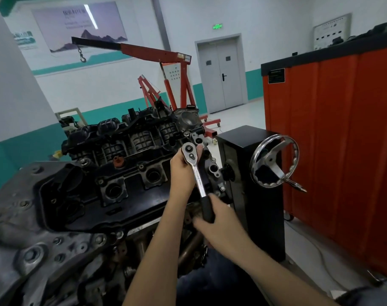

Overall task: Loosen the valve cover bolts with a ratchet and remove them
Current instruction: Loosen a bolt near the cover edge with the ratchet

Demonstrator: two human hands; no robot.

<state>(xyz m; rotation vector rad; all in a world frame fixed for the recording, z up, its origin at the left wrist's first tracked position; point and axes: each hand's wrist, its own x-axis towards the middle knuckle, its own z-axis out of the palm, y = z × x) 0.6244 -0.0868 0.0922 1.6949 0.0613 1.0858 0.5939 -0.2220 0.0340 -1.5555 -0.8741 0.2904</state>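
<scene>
A chrome ratchet with a black grip stands over the right end of the black valve cover. My left hand cups the ratchet head from the left, fingers curled behind it. My right hand grips the black handle lower down. The socket and the bolt under the head are hidden by my left hand. Small bolts show around the spark plug wells on the cover.
The engine sits on a stand with a chrome handwheel on a black box to the right. An orange tool cabinet stands further right. A red engine hoist is behind the engine, near grey doors.
</scene>
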